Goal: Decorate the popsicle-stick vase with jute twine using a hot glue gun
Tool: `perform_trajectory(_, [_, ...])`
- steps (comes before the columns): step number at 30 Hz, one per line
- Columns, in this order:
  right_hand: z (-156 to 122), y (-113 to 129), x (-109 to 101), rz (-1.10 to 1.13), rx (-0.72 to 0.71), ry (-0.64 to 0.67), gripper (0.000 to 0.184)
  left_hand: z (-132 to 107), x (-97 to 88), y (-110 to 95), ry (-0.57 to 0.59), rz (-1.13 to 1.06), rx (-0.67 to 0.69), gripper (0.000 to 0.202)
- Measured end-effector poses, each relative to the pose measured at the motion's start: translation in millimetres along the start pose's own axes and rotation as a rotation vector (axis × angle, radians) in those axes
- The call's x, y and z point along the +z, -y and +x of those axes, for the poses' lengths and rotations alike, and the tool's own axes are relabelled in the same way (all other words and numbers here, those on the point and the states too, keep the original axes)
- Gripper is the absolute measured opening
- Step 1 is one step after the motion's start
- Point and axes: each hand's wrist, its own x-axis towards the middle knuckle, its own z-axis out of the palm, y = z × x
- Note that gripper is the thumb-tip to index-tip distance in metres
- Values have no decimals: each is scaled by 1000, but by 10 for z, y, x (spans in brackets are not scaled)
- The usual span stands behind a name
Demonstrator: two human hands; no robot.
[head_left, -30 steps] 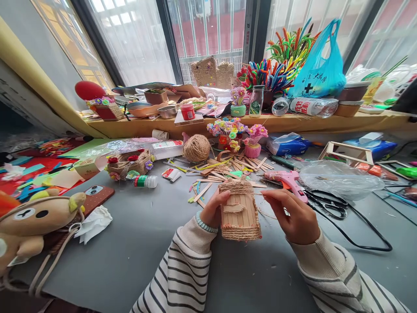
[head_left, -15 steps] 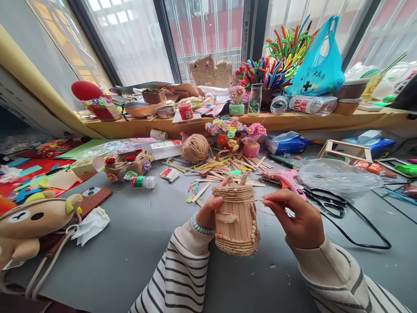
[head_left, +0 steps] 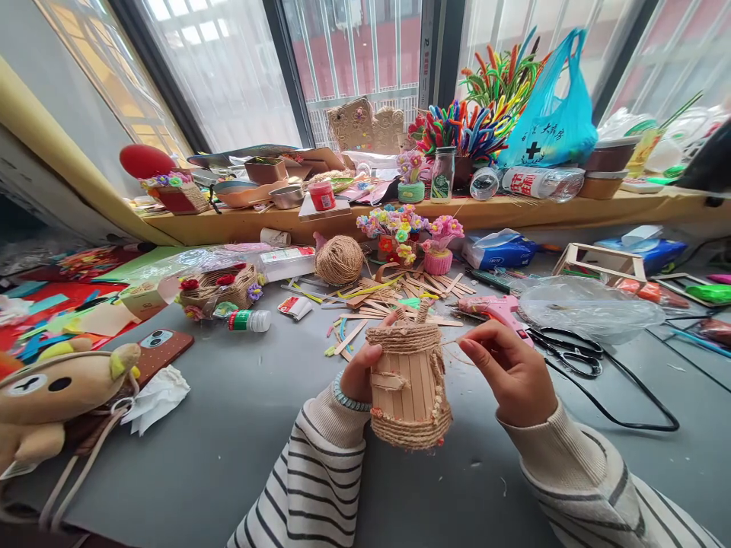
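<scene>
My left hand (head_left: 361,373) is closed around the left side of a small craft-stick pot (head_left: 408,384), its fingers hidden behind it. Thick bands of jute twine circle the pot's top and base, and a little stick piece with a twine edge sits on its front. To the right, my right hand (head_left: 508,369) pinches a thin strand of jute twine (head_left: 451,341) that runs to the pot's upper band. Beyond the pot lie loose craft sticks (head_left: 377,306) and a ball of jute twine (head_left: 339,259).
A pink glue gun (head_left: 502,310) and black scissors (head_left: 571,352) with a dark cable lie right of my hands. At left are a bear plush bag (head_left: 62,399), a phone (head_left: 165,342) and crumpled tissue (head_left: 157,397). Behind stand pipe-cleaner flowers (head_left: 394,228) and a cluttered sill.
The pot has turned slightly in my left hand. My right hand still pinches the twine, its fingers a little more curled. The whole view has shifted slightly.
</scene>
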Motion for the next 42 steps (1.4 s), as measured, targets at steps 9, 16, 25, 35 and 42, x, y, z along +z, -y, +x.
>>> perform_trajectory(9, [-30,-10,27,0,84,39,21,-29,54,-23,16,15,16,84])
perform_trajectory(16, [-18,-32,1,-14,61,103,18,-17,58,-24,10,28,1,90])
perform_trajectory(25, [-12,-64,8,-45,57,116,19,-27,98,-23,54,28,3,89])
perform_trajectory(35, [13,-66,3,-44,79,56,21,-21,76,-7,-37,37,10,83])
perform_trajectory(42, [26,-87,4,52,150,-68,26,16,130,-23,-159,118,81,71])
